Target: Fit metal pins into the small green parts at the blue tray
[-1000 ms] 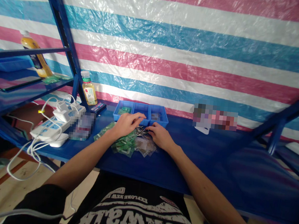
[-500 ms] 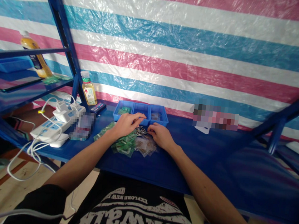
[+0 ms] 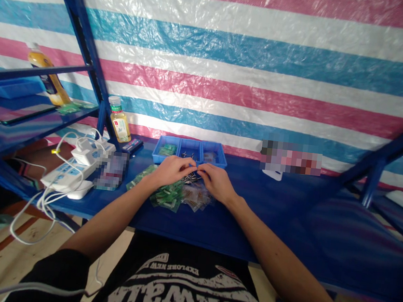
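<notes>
the left hand (image 3: 172, 171) and right hand (image 3: 217, 182) curl narrowly together at lower center, fingertips around small metal pins (image 3: 191, 179), any grip hidden.

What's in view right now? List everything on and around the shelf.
parts tray: one, blue, three compartments, back of the shelf
metal pins: many, silver, between the hands, some in the tray
packets: many, green, in a heap by the left hand
clear bags: several, brownish contents, right of the packets
bottle: one, yellowish contents, back left of the shelf
power strips: two, white, left end of the shelf
shelf: one, blue, under everything here
tarp: one, pink, white and blue stripes, behind the shelf
left grip: one, at the pins
right grip: one, at the pins
</notes>
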`<state>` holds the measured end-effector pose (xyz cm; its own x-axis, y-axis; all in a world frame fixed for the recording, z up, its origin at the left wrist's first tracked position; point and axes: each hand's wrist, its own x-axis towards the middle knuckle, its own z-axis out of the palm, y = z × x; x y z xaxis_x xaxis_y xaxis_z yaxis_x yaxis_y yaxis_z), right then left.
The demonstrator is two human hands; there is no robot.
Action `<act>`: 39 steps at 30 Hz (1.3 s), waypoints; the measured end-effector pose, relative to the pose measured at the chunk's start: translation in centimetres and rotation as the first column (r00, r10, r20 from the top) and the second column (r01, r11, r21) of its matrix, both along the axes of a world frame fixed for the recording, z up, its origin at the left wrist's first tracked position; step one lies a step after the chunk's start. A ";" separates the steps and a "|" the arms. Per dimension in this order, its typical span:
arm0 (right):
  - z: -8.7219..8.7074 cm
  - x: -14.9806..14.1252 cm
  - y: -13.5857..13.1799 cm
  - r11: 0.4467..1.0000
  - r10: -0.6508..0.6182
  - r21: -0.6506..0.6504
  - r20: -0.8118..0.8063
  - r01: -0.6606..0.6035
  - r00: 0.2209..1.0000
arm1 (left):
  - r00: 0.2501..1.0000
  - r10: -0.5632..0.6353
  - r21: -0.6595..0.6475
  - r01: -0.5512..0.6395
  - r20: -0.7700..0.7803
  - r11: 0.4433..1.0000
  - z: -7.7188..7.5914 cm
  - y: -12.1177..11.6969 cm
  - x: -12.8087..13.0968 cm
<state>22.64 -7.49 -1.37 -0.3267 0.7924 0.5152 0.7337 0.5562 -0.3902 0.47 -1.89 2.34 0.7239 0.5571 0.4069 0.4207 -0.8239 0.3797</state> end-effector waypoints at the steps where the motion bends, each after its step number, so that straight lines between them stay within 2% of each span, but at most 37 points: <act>1: -0.1 0.0 0.0 1.000 -0.002 -0.002 0.002 0.002 1.000 | 1.000 -0.004 0.000 0.004 -0.009 1.000 0.0 0.0 0.0; 6: -0.1 -0.1 0.1 1.000 -0.005 0.029 -0.028 0.006 1.000 | 0.999 -0.020 0.004 0.020 -0.038 1.000 0.0 0.0 0.1; 13: -0.2 -0.1 0.1 0.996 -0.077 0.036 -0.067 0.080 0.995 | 0.994 0.100 0.011 -0.100 0.045 0.995 -0.3 0.3 -0.1; 18: 0.1 -0.1 -0.1 0.992 -0.111 0.047 -0.069 0.114 0.991 | 0.999 0.041 0.014 -0.042 0.020 0.999 -0.2 0.1 0.0; 24: 0.5 -0.5 -0.6 0.994 -0.078 0.068 -0.079 0.083 0.994 | 0.999 -0.035 0.024 0.036 -0.021 0.999 -0.1 -0.2 0.2; 39: 0.7 -0.7 -0.9 0.996 -0.048 0.070 -0.049 0.052 0.998 | 0.999 -0.045 0.027 0.046 -0.030 0.999 0.4 -0.5 0.1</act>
